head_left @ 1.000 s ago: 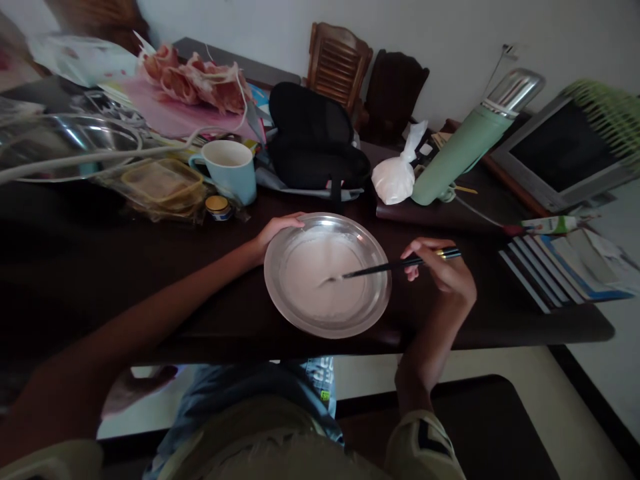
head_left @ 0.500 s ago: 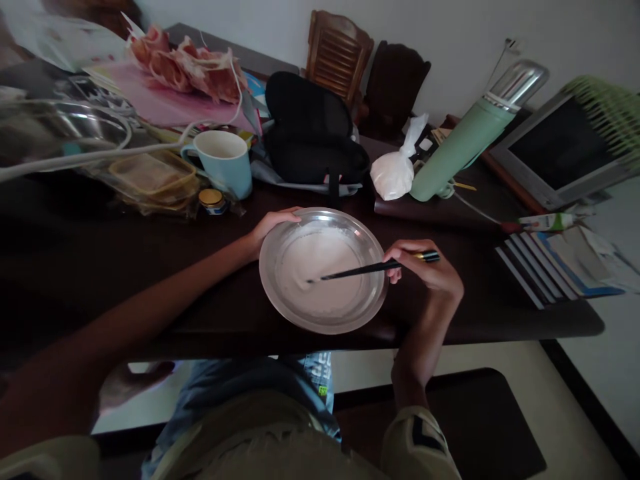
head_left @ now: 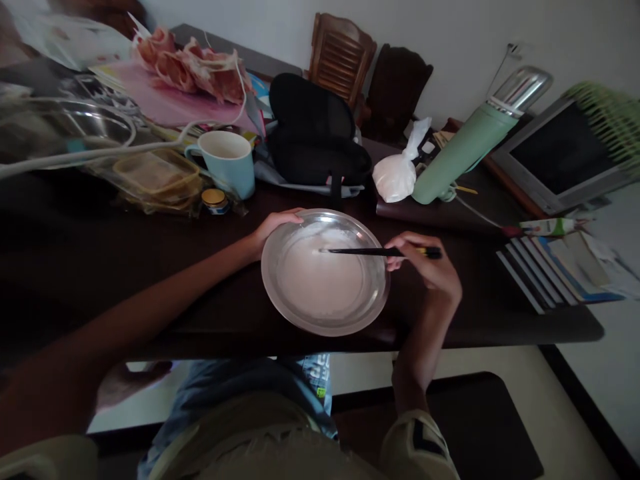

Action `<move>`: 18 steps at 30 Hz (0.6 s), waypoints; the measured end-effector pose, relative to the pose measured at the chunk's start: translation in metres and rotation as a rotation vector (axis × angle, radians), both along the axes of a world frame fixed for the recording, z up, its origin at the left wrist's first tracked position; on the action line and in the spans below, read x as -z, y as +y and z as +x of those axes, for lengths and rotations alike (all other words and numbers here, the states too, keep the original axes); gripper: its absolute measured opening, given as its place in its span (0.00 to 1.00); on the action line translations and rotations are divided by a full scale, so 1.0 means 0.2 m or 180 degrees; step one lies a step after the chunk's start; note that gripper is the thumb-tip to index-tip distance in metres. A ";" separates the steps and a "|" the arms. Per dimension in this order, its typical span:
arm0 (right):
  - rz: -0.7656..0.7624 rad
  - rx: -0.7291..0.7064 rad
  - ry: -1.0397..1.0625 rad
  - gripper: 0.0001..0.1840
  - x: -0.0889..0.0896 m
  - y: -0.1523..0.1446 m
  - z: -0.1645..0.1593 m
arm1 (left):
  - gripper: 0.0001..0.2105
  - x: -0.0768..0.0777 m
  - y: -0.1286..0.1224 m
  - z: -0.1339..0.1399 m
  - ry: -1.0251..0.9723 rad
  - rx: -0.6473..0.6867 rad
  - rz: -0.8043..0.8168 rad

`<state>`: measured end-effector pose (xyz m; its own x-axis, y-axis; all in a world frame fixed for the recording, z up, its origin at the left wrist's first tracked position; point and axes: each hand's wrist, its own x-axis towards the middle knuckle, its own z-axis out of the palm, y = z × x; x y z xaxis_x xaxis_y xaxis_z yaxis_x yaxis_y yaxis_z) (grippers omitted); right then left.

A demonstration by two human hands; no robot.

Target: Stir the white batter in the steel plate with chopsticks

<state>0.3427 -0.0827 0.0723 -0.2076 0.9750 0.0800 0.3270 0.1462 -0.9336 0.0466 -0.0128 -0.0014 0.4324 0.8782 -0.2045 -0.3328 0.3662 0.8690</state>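
Observation:
A round metal bowl (head_left: pixel 274 293) stands on the dark table near its front edge. Pale, whitish liquid batter (head_left: pixel 325 283) covers its bottom. My left hand (head_left: pixel 273 230) grips the bowl's rim at the upper left, with the thumb over the edge and the other fingers hidden below. In my right hand (head_left: pixel 420 257), at the bowl's right side, is a pair of black chopsticks (head_left: pixel 357 252) with gold bands near the thick ends. Their tips dip into the batter towards the back of the bowl.
Behind the bowl are a light blue mug (head_left: pixel 230 163), a small jar (head_left: pixel 215 201), a black bag (head_left: pixel 313 137) and a tied bag of white powder (head_left: pixel 396 177). A green thermos (head_left: pixel 465 150) leans at the right, near stacked books (head_left: pixel 545 277). Raw meat (head_left: pixel 193 67) lies far left.
The chopstick tips have swept from the batter's lower left towards the back of the bowl. My right hand has tilted slightly with them; my left hand keeps its grip on the rim.

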 end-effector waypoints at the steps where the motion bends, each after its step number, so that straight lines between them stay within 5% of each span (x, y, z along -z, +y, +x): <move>1: -0.0089 -0.0282 -0.0047 0.15 0.00 0.00 -0.01 | 0.13 0.00 0.00 0.00 -0.0004 -0.0009 0.0017; 3: -0.0258 -0.0627 -0.0103 0.15 0.00 0.00 -0.01 | 0.12 0.01 0.00 0.00 -0.0015 -0.0058 0.0054; 8: 0.0066 0.0188 0.0090 0.15 0.01 0.01 0.02 | 0.13 0.01 0.01 0.00 -0.0022 0.0008 0.0018; 12: -0.0306 -0.0623 -0.0119 0.15 0.01 0.00 0.02 | 0.13 0.01 0.01 -0.01 -0.0082 -0.0018 0.0039; 16: -0.0005 0.0203 0.0149 0.17 0.02 0.02 0.01 | 0.14 0.01 0.02 -0.01 -0.0032 0.0017 0.0056; 18: -0.0010 0.0073 0.0163 0.15 0.03 0.03 0.00 | 0.14 0.02 0.02 -0.01 0.0002 0.0042 0.0055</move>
